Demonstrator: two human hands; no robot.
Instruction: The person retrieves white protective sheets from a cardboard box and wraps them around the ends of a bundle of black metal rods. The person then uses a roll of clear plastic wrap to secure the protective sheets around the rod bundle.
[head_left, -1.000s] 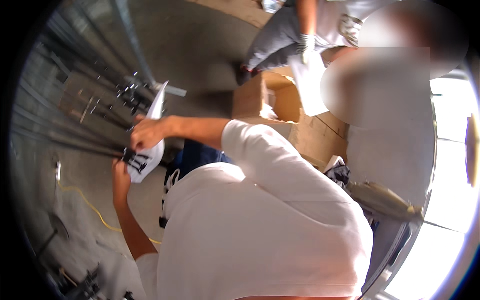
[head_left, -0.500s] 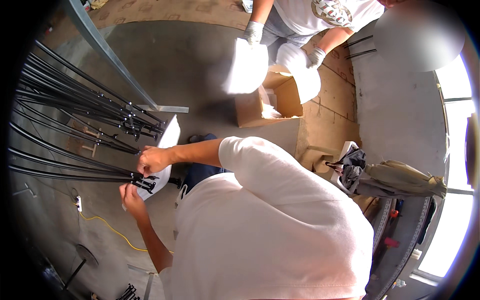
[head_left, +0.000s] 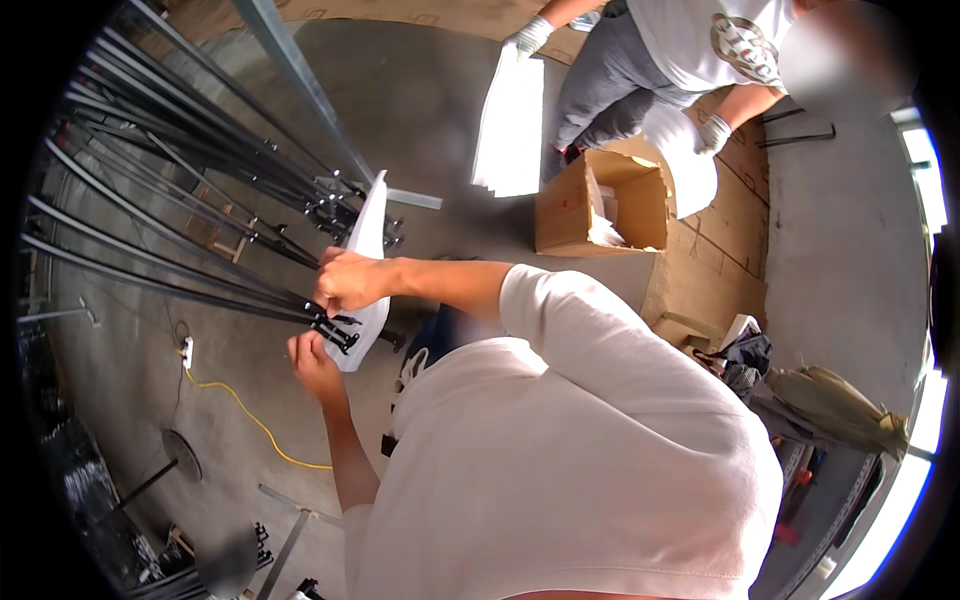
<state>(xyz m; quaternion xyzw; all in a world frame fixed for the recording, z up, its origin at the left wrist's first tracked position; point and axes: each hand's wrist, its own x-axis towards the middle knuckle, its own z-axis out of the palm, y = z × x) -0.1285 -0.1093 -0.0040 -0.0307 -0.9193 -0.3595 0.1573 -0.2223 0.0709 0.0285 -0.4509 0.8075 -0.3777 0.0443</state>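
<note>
Long black rods (head_left: pixel 215 288) with small black fittings (head_left: pixel 343 336) at their ends run in from the left. Beneath those ends lies a white sheet (head_left: pixel 371 222), its far end pointing away from me. My right hand (head_left: pixel 352 280) is closed, fingers bent over a rod close to its end. Just nearer, beside the fittings and the sheet's edge, my left hand (head_left: pixel 316 366) has its fingers pinched together. What sits between those fingertips is too small to make out.
Across from me a co-worker's gloved hands hold a white sheet (head_left: pixel 508 125) and a white padded piece (head_left: pixel 682 160) by an open cardboard box (head_left: pixel 565 212). A metal post (head_left: pixel 305 85) stands beyond the rods. A yellow cable (head_left: pixel 250 416) crosses the floor.
The whole view has shifted, so most things sit farther right. The co-worker's white sheet now hangs farther from the box. Both my hands stay at the rod ends.
</note>
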